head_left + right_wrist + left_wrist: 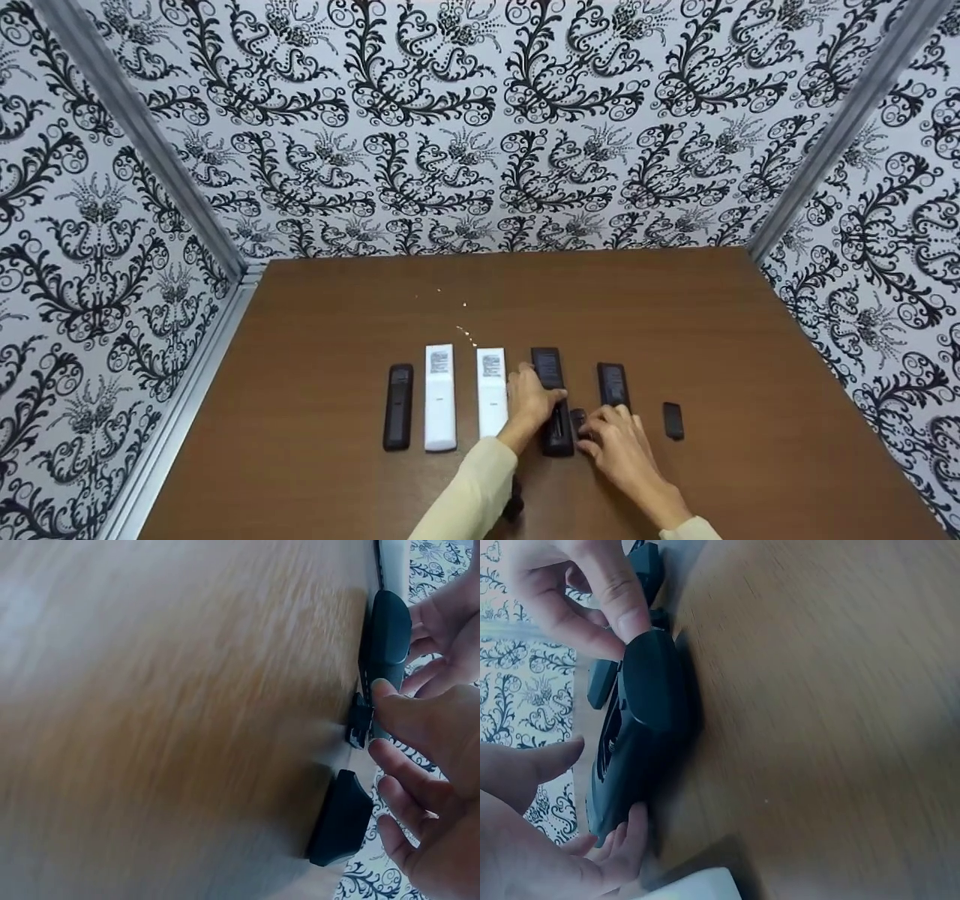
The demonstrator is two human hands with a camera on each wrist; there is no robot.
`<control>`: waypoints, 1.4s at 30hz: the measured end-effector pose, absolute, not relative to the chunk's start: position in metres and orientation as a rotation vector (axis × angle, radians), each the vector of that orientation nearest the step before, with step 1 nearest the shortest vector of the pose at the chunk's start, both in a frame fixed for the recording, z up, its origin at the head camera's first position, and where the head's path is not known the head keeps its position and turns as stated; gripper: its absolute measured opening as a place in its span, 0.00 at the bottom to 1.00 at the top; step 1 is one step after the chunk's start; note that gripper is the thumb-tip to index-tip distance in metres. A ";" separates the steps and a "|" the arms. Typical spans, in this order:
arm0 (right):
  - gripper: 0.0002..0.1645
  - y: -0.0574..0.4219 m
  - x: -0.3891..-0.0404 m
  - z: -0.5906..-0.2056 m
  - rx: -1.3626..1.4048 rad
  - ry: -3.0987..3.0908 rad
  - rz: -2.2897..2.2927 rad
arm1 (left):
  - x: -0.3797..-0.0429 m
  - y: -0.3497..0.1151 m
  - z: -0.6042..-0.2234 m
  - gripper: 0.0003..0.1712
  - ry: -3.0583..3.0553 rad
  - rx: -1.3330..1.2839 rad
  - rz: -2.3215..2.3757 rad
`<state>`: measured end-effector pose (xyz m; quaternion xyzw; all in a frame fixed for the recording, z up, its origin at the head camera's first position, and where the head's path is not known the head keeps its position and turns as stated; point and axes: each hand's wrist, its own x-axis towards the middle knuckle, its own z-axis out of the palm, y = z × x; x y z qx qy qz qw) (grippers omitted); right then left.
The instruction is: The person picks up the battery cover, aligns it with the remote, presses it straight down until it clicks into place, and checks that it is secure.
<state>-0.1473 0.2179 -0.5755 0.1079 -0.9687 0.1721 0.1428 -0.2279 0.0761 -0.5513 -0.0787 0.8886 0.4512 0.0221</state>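
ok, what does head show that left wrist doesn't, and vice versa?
Only head: the far-left dark remote, the white remote next to it, and the cream sleeves.
Only left wrist: a clear right thumbnail, plus a low, close, side-on look at the central black remote.
Both: that remote, the left hand, the right hand, the wooden table and the patterned wall. The white corner in left wrist is likely the other white remote.

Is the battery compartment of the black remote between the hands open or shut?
Open: in the left wrist view, the black remote shows an uncovered battery cavity.
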 end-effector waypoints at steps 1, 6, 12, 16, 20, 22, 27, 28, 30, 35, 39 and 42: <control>0.11 0.218 -0.147 -0.576 0.306 -2.808 0.491 | -0.228 0.077 -0.552 0.37 2.749 -0.261 1.396; 0.11 0.219 -0.146 -0.578 0.269 -2.843 0.501 | -0.230 0.080 -0.553 0.41 2.732 -0.311 1.403; 0.11 0.220 -0.145 -0.581 0.238 -2.828 0.581 | -0.232 0.078 -0.556 0.43 2.691 -0.295 1.430; 0.12 0.220 -0.145 -0.583 0.208 -2.809 0.618 | -0.232 0.076 -0.557 0.41 2.695 -0.287 1.430; 0.10 0.220 -0.145 -0.584 0.239 -2.758 0.549 | -0.233 0.075 -0.557 0.37 2.727 -0.282 1.390; 0.11 0.219 -0.145 -0.586 0.272 -2.709 0.508 | -0.233 0.074 -0.557 0.35 2.740 -0.281 1.361; 0.12 0.218 -0.145 -0.589 0.315 -2.555 0.544 | -0.234 0.073 -0.557 0.27 2.729 -0.287 1.377; 0.12 0.217 -0.145 -0.589 0.309 -2.532 0.570 | -0.234 0.073 -0.557 0.25 2.719 -0.291 1.395; 0.13 0.216 -0.144 -0.589 0.300 -2.495 0.632 | -0.235 0.071 -0.557 0.22 2.707 -0.297 1.421; 0.11 0.213 -0.145 -0.586 0.320 -2.417 0.823 | -0.238 0.066 -0.561 0.22 2.680 -0.307 1.484; 0.10 0.212 -0.147 -0.583 0.321 -2.390 0.982 | -0.241 0.061 -0.562 0.23 2.630 -0.314 1.549; 0.11 0.212 -0.148 -0.581 0.269 -2.427 1.072 | -0.243 0.058 -0.563 0.24 2.573 -0.318 1.603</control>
